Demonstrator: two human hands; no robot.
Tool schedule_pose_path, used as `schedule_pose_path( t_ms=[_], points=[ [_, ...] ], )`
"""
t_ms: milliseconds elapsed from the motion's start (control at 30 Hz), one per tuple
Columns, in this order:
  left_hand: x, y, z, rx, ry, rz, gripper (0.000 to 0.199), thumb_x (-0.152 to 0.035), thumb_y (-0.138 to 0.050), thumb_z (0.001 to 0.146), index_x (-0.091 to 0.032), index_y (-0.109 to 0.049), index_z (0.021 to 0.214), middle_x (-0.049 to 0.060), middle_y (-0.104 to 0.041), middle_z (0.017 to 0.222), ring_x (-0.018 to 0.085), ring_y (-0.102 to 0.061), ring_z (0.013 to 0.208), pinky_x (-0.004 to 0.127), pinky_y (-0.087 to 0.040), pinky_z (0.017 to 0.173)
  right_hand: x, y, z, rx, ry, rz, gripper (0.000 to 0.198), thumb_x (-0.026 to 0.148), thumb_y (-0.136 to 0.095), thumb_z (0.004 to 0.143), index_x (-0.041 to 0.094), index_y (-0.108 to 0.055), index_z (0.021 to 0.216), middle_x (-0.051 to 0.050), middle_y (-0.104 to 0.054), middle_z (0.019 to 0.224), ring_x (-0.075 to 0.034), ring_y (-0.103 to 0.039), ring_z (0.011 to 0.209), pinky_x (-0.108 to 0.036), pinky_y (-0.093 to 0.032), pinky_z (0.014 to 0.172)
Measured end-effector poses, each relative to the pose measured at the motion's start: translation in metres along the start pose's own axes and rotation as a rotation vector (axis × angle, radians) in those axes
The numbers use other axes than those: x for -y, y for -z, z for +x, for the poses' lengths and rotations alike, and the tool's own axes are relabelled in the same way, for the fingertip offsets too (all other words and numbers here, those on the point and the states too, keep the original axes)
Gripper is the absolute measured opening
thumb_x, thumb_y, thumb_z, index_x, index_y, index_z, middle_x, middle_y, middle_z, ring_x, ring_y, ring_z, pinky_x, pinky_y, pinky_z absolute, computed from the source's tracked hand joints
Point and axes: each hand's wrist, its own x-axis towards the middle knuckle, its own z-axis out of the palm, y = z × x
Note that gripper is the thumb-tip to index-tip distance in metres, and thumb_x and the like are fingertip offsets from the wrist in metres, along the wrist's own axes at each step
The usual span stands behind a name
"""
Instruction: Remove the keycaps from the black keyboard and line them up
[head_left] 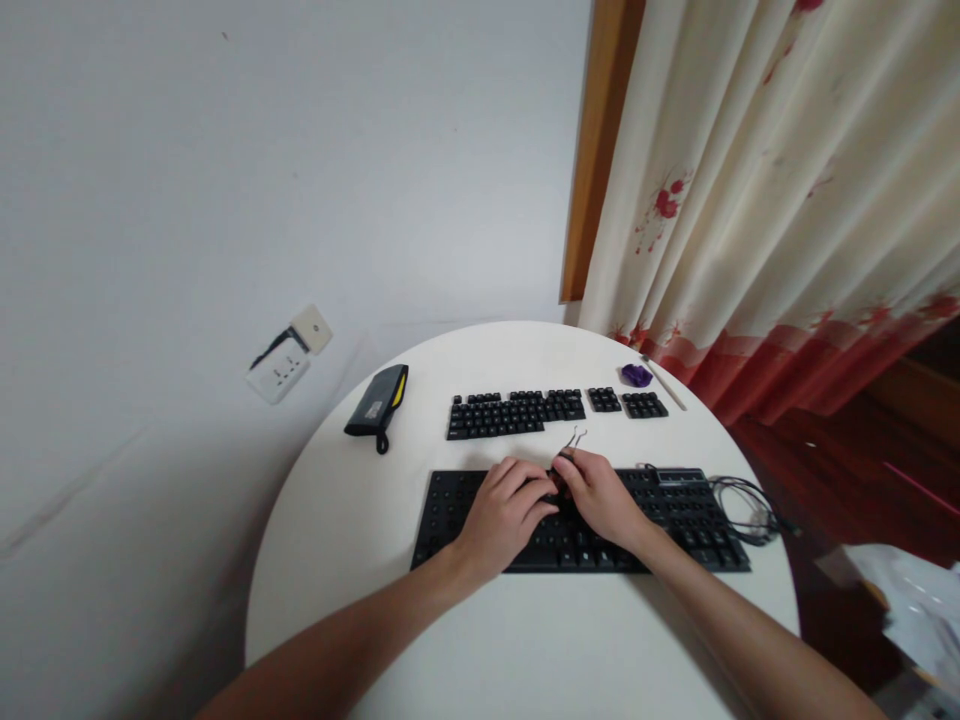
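A black keyboard (pixel 600 556) lies across the white round table (pixel 465 660), its left part showing bare key posts and its right part still bearing keycaps. My right hand (pixel 600 500) is closed round a wire keycap puller (pixel 576 437), whose two thin prongs point up and away from the keyboard. Beside it, my left hand (pixel 510 510) rests over the keyboard's middle with curled fingers meeting the right fingertips. Whatever those left fingers pinch is hidden. Behind the keyboard, loose black keycaps (pixel 510 415) lie in keyboard order, with smaller groups of keycaps (pixel 645 405) to their right.
A dark pouch (pixel 377 400) with a yellow edge lies at the back left. At the back right are a crumpled purple cloth (pixel 637 375) and a thin brush-like stick (pixel 664 383). The coiled cable (pixel 750 510) sits at the right edge. Wall and curtain (pixel 720 200) stand behind.
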Motion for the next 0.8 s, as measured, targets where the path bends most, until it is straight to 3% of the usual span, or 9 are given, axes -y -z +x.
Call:
schedule_pose_path(
  t_ms=[233,400,600,800],
  points=[
    [0.004,0.007,0.008,-0.010,0.100,-0.072,0.011,-0.024,-0.069,0.085,-0.021,-0.066,0.095,0.002,-0.066,0.097,0.019,-0.057,0.095,0.034,-0.045,0.088,-0.005,0.015,0.007,-0.197,-0.093,0.027,0.042,0.043,-0.041,0.100,0.018,-0.059,0.071,-0.005,-0.067,0.069,-0.018,-0.063,0.065,-0.028,-0.048,0.062],
    [0.018,0.013,0.038,0.056,0.180,-0.077,0.011,-0.028,-0.074,0.081,-0.024,-0.069,0.090,-0.001,-0.070,0.093,0.018,-0.058,0.090,0.034,-0.043,0.086,-0.007,0.035,0.013,-0.336,-0.130,0.088,0.047,0.051,-0.041,0.098,0.017,-0.062,0.074,-0.008,-0.071,0.072,-0.019,-0.066,0.065,-0.027,-0.051,0.057],
    [0.046,-0.021,0.079,0.095,0.233,0.145,0.016,-0.031,-0.084,0.069,-0.027,-0.075,0.081,0.001,-0.065,0.102,0.023,-0.052,0.099,0.037,-0.039,0.085,-0.011,0.042,0.016,-0.402,-0.131,0.117,0.049,0.054,-0.041,0.097,0.016,-0.062,0.074,-0.010,-0.072,0.073,-0.019,-0.067,0.066,-0.026,-0.051,0.055],
    [0.058,-0.047,0.086,0.115,0.255,0.251,0.013,-0.033,-0.083,0.070,-0.028,-0.077,0.081,0.004,-0.058,0.109,0.025,-0.046,0.105,0.040,-0.038,0.084,-0.013,0.042,0.017,-0.395,-0.126,0.128,0.050,0.055,-0.040,0.097,0.016,-0.060,0.073,-0.010,-0.072,0.074,-0.018,-0.067,0.065,-0.025,-0.051,0.056]
  ],
)
